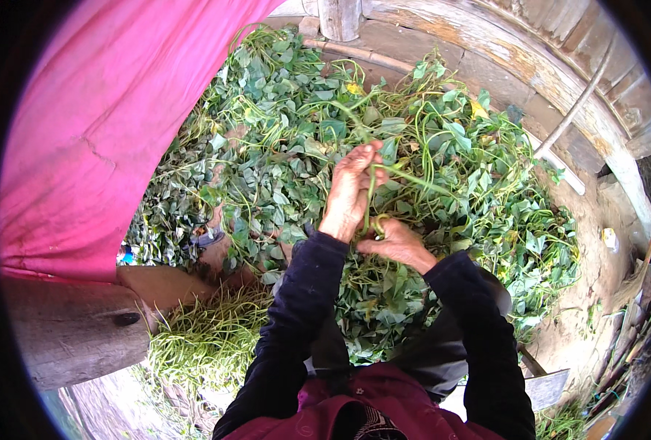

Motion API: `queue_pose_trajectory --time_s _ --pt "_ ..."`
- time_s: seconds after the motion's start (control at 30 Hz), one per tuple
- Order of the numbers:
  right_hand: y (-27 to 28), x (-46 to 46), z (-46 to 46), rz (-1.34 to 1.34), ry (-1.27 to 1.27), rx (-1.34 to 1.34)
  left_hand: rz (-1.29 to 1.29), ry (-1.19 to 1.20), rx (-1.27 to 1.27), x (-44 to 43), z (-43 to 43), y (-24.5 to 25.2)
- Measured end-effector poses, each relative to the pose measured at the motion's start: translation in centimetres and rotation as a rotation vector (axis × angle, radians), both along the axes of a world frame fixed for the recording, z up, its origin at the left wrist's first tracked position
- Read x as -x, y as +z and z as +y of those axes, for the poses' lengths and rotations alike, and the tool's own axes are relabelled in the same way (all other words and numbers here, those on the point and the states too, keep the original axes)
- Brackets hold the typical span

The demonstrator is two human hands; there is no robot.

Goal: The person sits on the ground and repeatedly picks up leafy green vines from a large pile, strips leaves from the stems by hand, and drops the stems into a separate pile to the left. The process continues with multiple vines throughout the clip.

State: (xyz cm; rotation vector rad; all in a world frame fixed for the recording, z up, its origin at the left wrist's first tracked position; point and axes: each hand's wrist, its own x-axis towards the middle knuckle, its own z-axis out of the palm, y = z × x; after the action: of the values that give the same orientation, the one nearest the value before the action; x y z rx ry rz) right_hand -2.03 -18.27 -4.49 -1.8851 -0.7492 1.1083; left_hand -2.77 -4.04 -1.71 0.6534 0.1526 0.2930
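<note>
My left hand [348, 190] has its fingers closed around green leafy-vine stems [416, 180], which stick out past the fingertips, slightly blurred. Just below and to the right, my right hand [397, 245] grips a bent, looped stem [379, 224] between thumb and fingers. One stem runs down from the left hand towards the right. Beneath both hands spreads a wide heap of cut vines with green leaves [287, 159], some of them yellowed. At lower left, beside my left arm, lies a pile of thin, mostly leafless stems [207, 338].
Pink cloth [100, 126] hangs at upper left above a thick wooden log [78, 330]. A curved-looking timber beam [501, 49] borders the far side. A thin pole [575, 104] leans there at right. Sticks and debris [628, 341] lie along the right edge.
</note>
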Motion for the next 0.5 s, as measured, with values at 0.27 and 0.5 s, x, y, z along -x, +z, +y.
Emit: queue_pose_trajectory --time_s 0.27,0.5 --pt "6.9 -6.1 -1.8 0.223 -0.473 -0.684 0.019 -0.102 -0.737 1.7 1.7 0.9" --pt "17.1 -9.3 -3.9 0.278 -0.052 -1.118 -0.254 -0.274 -0.478 2.3 1.5 1.6"
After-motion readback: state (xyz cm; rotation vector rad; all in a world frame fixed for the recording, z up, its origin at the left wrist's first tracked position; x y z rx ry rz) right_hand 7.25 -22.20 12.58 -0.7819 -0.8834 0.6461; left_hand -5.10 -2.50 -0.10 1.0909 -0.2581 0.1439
